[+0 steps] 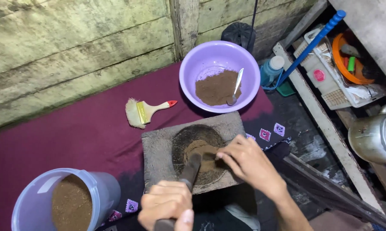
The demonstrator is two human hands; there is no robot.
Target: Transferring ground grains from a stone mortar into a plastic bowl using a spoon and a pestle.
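A grey stone grinding slab [158, 147] lies on a maroon cloth [73, 137]; its round hollow holds brown powder [203, 150]. My left hand [167, 205] is shut on a dark stone pestle [191, 167] whose tip rests in the powder. My right hand [248, 161] reaches into the hollow from the right, fingertips touching the powder beside the pestle tip. Beyond the slab stands a purple bowl [201, 60] with brown powder and a metal spoon [235, 87] in it.
A pale blue plastic container [103, 186] full of brown powder stands at the front left. A wooden-handled brush [143, 112] lies left of the bowl. A plank wall runs behind. At right are a blue bottle [270, 69], a white basket [325, 77] and a metal kettle [374, 137].
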